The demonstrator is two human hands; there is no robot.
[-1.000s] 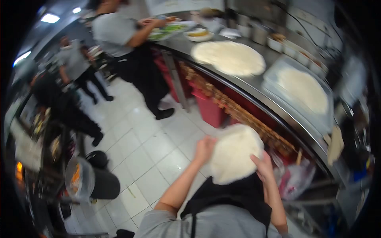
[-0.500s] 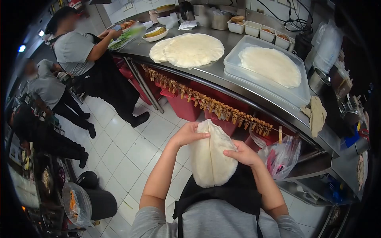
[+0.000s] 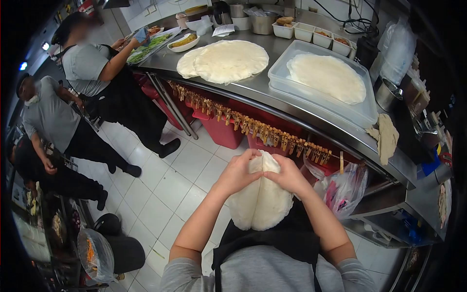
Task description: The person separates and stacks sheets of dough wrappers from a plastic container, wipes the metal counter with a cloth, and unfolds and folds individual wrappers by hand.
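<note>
A pale sheet of dough [image 3: 258, 204] hangs in front of the black apron, with a crease running down its middle. My left hand [image 3: 238, 173] grips its upper left part, and my right hand [image 3: 287, 175] grips the upper right. The thumbs meet near the crease. On the steel counter, overlapping flat dough sheets [image 3: 231, 61] lie near the front edge. Another sheet [image 3: 328, 78] lies in a clear plastic tub [image 3: 372, 109] to their right.
Small white containers [image 3: 304, 33] line the counter's back. Clothespins [image 3: 253, 127] hang under its edge above red bins [image 3: 221, 130]. A cloth [image 3: 387, 138] drapes at the right. Three people stand at the left, near a black bin [image 3: 127, 254].
The dough was spread wide, then creased along the middle. My hands have come together at its top. One person at the left has turned and stepped nearer.
</note>
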